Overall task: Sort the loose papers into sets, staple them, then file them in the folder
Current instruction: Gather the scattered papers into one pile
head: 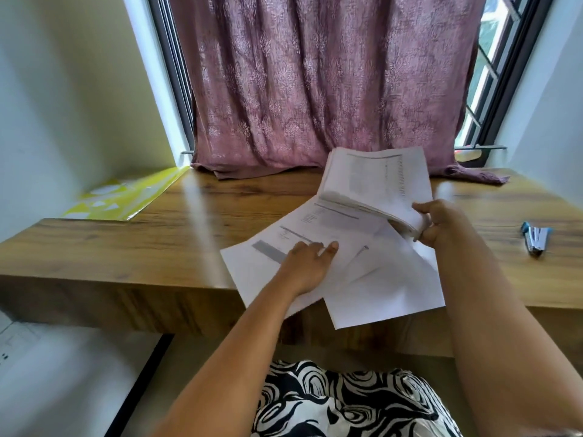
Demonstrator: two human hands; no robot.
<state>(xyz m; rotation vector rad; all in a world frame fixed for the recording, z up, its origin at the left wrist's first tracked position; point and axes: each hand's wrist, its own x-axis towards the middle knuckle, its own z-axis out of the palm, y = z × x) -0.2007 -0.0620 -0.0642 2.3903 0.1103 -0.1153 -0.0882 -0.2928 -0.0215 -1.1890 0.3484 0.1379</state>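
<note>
Several loose printed sheets (372, 279) lie fanned out on the wooden desk (189, 234), some hanging over its front edge. My left hand (307, 266) rests flat on the leftmost sheets with fingers straight. My right hand (437, 225) grips the lower corner of a thick stack of papers (378, 181), lifted and tilted up above the loose sheets. A yellow folder (126, 197) lies at the desk's far left corner. A blue and silver stapler (536, 239) lies on the desk at the far right.
A mauve curtain (315, 89) hangs behind the desk, its hem resting on the desk's back edge. Window frames stand on both sides. White walls close in the desk left and right. My patterned black-and-white clothing (347, 402) shows below the desk.
</note>
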